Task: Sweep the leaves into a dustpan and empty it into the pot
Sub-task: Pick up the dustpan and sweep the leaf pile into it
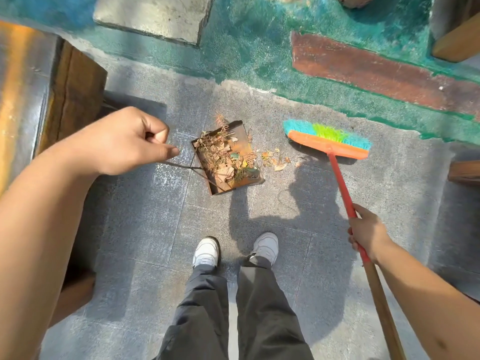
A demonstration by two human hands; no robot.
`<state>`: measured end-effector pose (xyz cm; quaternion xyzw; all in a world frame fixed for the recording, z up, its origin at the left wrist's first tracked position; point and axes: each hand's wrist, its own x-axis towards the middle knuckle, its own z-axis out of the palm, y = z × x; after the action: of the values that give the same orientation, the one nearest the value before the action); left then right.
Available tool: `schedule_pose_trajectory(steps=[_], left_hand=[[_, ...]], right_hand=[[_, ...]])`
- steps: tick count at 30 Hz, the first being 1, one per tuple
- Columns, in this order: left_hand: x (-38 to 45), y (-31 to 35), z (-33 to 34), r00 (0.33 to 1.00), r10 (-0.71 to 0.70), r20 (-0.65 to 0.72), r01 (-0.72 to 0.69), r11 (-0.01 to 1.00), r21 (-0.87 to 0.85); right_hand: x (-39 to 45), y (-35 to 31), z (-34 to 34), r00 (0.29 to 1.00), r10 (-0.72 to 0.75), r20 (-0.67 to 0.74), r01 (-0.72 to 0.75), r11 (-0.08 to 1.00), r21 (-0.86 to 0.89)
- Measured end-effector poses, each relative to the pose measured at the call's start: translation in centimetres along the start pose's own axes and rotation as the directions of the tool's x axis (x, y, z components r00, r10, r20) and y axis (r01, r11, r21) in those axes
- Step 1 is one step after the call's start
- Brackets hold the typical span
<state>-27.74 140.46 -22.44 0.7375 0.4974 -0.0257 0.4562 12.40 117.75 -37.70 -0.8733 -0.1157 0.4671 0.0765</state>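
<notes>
A rusty metal dustpan lies on the grey pavement ahead of my feet, heaped with dry brown leaves. Its thin wire handle runs up to my left hand, which is closed on it. A few loose leaves lie on the ground just right of the pan's mouth. My right hand grips the red stick of a broom whose orange head with blue and green bristles rests on the ground right of those leaves. No pot is identifiable in view.
A wooden-sided metal-topped box stands at the left. Green painted ground with a brown strip lies beyond. Wooden pieces sit at the right edge. My white shoes stand near the bottom centre.
</notes>
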Motion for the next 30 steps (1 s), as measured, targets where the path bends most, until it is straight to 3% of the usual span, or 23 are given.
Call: schedule_pose_trajectory(steps=[4, 7, 16, 22, 30], left_hand=[[-0.1, -0.6, 0.3, 1.0, -0.009, 0.03, 0.009, 1.0, 0.008], [-0.2, -0.7, 0.7, 0.999, -0.002, 0.046, 0.001, 1.0, 0.026], [1.2, 0.6, 0.9, 0.999, 0.005, 0.037, -0.006, 1.0, 0.027], [0.7, -0.1, 0.8, 0.999, 0.002, 0.034, -0.002, 1.0, 0.002], [0.7, -0.1, 0.7, 1.0, -0.014, -0.01, 0.014, 1.0, 0.022]], right_hand=[[0.0, 2.6, 0.3, 0.996, 0.064, -0.057, -0.067, 0.996, -0.056], [-0.8, 4.5, 1.7, 0.994, 0.087, -0.073, -0.101, 0.971, -0.216], [-3.3, 4.4, 7.6, 0.995, -0.064, 0.08, 0.092, 0.907, -0.412], [-3.8, 2.9, 7.7, 0.949, -0.228, 0.219, 0.307, 0.828, -0.469], [-2.5, 0.9, 3.2, 0.942, -0.317, 0.112, 0.324, 0.765, -0.557]])
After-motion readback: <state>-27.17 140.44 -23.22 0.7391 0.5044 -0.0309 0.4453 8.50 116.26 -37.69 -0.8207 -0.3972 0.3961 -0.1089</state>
